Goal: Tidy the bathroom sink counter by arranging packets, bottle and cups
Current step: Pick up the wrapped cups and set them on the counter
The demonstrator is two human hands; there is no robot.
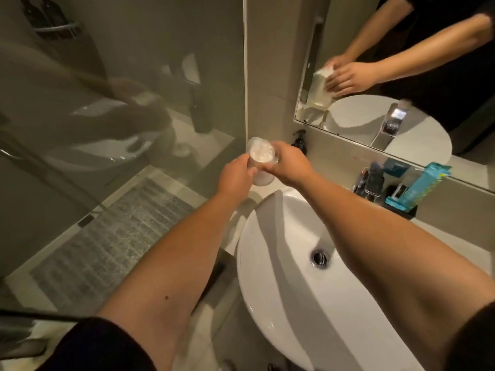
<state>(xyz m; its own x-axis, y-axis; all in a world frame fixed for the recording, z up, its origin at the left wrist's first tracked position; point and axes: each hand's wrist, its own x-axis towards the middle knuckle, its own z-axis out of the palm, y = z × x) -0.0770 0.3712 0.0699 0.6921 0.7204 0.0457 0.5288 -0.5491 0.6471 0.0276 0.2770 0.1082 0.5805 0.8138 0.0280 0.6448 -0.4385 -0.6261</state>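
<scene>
Above the basin's (281,263) eleven o'clock rim, my left hand (235,176) and right hand (288,163) both grip the clear cup (261,155). It looks light, thin-walled and crushable, so I hold its sides gently.

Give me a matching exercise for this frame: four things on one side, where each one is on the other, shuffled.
Things:
1. clear cup
2. black pump bottle
3. teal packet
4. drain

Places:
A. standing in the black organiser at the right of the counter
B. at the bottom of the white basin
C. held between both hands, left of the basin
D. against the back wall, below the mirror's left corner

Pairs: 1-C, 2-D, 3-A, 4-B
</scene>
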